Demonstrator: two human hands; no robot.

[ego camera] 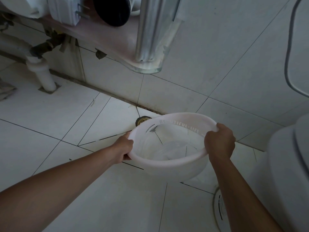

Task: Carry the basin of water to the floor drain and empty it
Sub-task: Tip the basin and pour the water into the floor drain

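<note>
Basin: pale plastic, holds shallow water, held in the air over the floor. Left hand curls round the left rim; right hand curls over the right rim. Far rim overlaps the drain, set at the foot of the wall. Toilet close on the right; open tile to the left. Glass shelf overhead; pipe far left.

Glass shelf: I saw it on the wall.
White pipe: stood lower left of it.
White fixture: sat lower right of it.
</note>
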